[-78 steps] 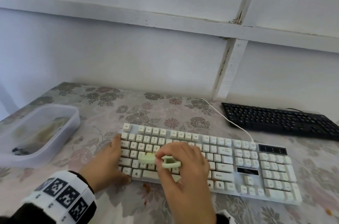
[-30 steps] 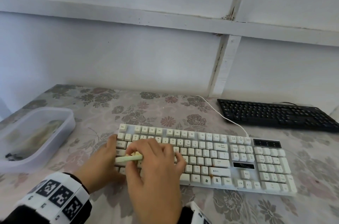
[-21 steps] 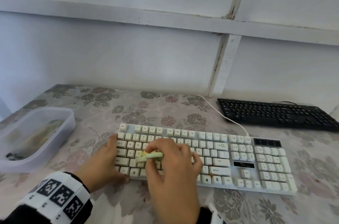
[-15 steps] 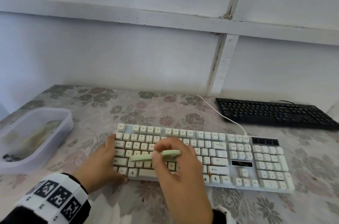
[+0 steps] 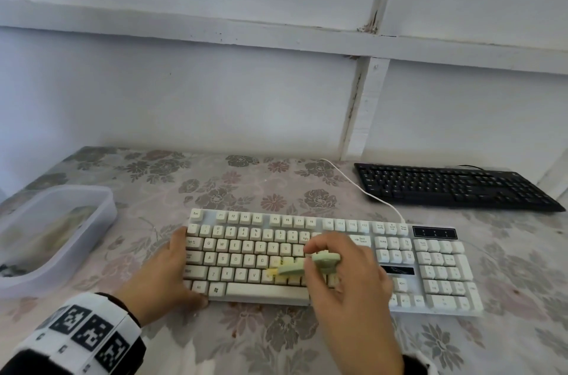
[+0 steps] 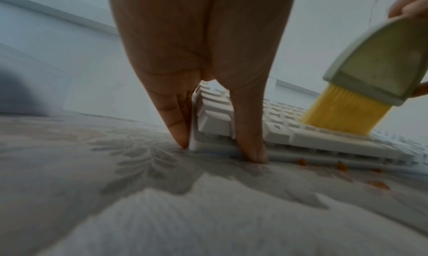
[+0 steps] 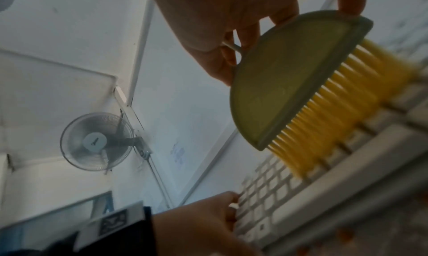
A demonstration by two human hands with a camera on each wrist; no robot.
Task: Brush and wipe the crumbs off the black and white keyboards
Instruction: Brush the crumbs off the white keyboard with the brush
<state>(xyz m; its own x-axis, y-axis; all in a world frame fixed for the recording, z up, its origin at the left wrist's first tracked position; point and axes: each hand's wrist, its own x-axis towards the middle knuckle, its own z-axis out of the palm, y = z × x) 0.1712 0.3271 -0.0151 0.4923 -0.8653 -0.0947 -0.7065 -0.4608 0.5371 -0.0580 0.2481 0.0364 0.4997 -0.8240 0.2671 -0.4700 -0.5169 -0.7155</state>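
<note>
The white keyboard [image 5: 246, 251] lies in front of me on the flowered tablecloth. My left hand [image 5: 179, 267] steadies its left front corner, with straight fingers against the left edge and the thumb [image 6: 252, 150] on the front edge. My right hand [image 5: 338, 270] pinches a small pale green brush [image 5: 307, 265] over the middle letter keys. Its yellow bristles [image 6: 342, 111] touch the lower key rows. The black keyboard [image 5: 455, 187] sits at the back right, away from both hands. Orange crumbs [image 6: 341, 165] lie on the cloth along the white keyboard's front edge.
A clear plastic container [image 5: 61, 239] stands at the left edge of the table. The white keyboard's cable [image 5: 362, 190] runs back toward the wall beside the black keyboard. A wall fan [image 7: 97, 141] shows in the right wrist view.
My right hand has swept the brush rightward from the left letter keys to the middle of the white keyboard. The left hand has stayed at the left corner.
</note>
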